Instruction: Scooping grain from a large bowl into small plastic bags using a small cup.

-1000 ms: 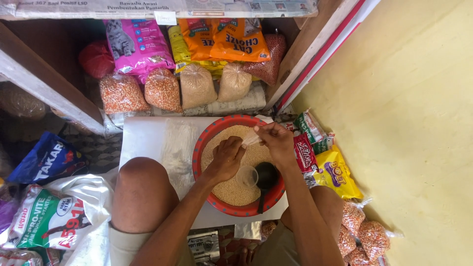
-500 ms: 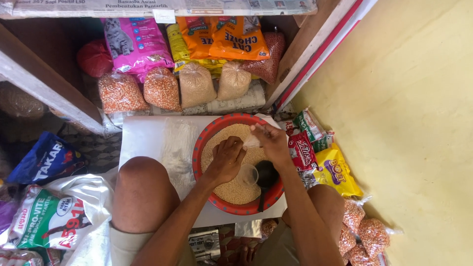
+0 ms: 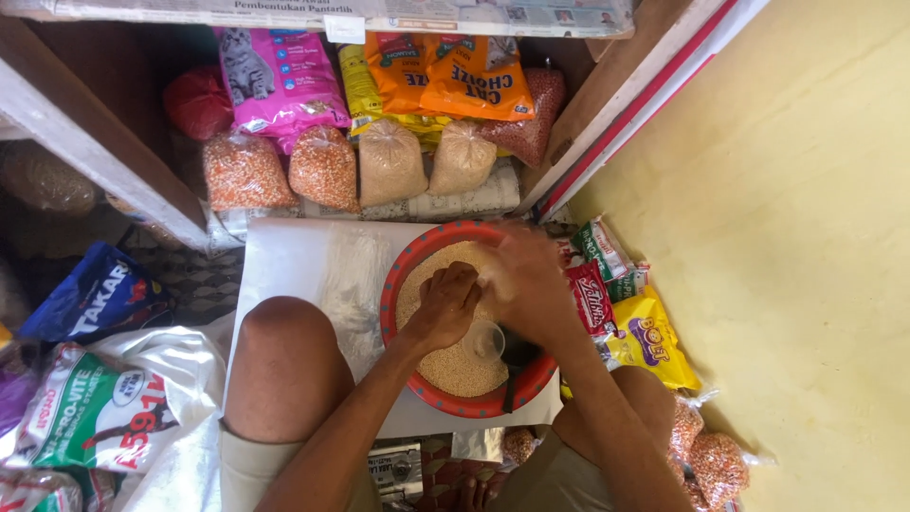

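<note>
A red round basin (image 3: 408, 275) of pale fine grain (image 3: 455, 365) sits on a white sheet between my knees. My left hand (image 3: 444, 305) rests over the grain with its fingers curled; what it grips is hidden. Touching it on the right, my right hand (image 3: 529, 283) is motion-blurred and pinches a small clear plastic bag (image 3: 493, 280) above the basin's far side. Below the hands, a clear plastic cup (image 3: 488, 339) lies in the grain. A dark scoop-like object (image 3: 519, 358) sits beside the cup.
Clear bags of orange and beige grain (image 3: 322, 166) and colourful pet-food packs (image 3: 275, 81) line the shelf ahead. Small red, green and yellow packets (image 3: 626, 313) lie at right by the yellow wall (image 3: 806, 237). Sacks (image 3: 95, 408) lie at left. More grain bags (image 3: 711, 460) sit near my right knee.
My right hand has dropped from the basin's far rim toward the left hand and now blurs with motion. The left hand has hardly moved.
</note>
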